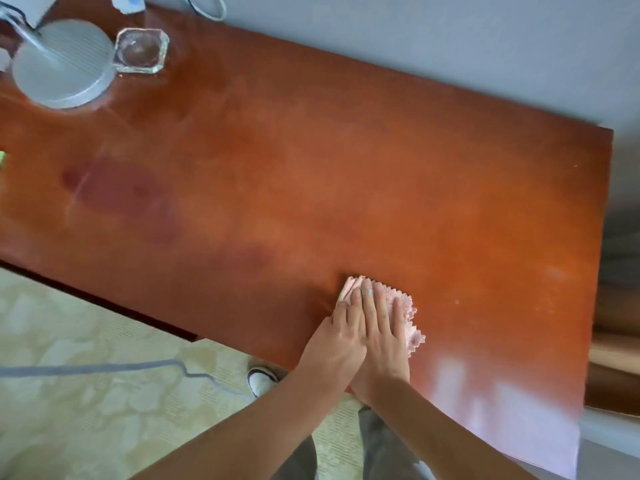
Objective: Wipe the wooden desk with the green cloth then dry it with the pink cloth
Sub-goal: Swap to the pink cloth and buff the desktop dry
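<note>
While we lean over the near edge of the wooden desk (311,161), our two hands lie flat and open on the pink cloth (408,320), gripping nothing: the left hand (337,344) partly overlaps the right hand (381,334), and both sets of fingers press the cloth down onto the wood. It sits close to the near edge, toward the right-hand end of the desk, with only its scalloped border showing past our fingers. We judge it soft, light and limp, a thing that bunches if pinched, so spread palms on top seem the best hold, letting it slide with us over the glossy, probably slick finish. Its visible part runs longest from the near edge toward the far edge, roughly in line with our fingers; how it is folded beneath the hands we cannot tell. Further in, darker patches mark the middle and left of the top, and we take these for damp left to dry. A sliver of green (2,160) shows at the left edge, too little to identify. At the far left corner stand a round grey lamp base (64,65) and, just beside it, a glass dish (141,50).
</note>
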`<move>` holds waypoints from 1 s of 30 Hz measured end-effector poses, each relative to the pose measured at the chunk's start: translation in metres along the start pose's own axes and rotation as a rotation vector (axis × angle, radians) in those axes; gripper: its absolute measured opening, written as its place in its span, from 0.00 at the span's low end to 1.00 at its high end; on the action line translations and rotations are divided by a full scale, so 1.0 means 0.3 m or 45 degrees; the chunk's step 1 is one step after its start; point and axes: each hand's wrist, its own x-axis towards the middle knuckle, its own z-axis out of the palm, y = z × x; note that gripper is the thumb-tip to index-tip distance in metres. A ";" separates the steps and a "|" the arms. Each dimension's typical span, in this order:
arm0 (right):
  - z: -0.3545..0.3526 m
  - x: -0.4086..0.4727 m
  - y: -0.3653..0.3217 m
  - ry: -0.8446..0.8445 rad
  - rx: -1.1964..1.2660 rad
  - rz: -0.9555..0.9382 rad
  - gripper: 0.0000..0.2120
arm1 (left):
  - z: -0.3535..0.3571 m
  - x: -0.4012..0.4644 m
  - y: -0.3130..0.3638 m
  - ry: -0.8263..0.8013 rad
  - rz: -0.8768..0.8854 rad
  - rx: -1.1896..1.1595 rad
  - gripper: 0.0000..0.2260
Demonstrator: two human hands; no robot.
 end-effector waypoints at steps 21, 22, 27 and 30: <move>-0.192 0.603 -1.064 0.129 0.011 -0.255 0.36 | 0.177 -0.355 -1.151 0.123 -0.336 -0.138 0.11; -0.206 0.635 -1.091 0.138 0.012 -0.264 0.36 | 0.175 -0.350 -1.196 0.095 -0.346 -0.156 0.12; -0.259 0.842 -1.236 0.133 -0.048 -0.291 0.36 | 0.179 -0.306 -1.471 0.015 -0.446 -0.311 0.18; -0.315 0.965 -1.329 0.216 0.048 -0.279 0.34 | 0.152 -0.311 -1.670 0.107 -0.533 -0.396 0.17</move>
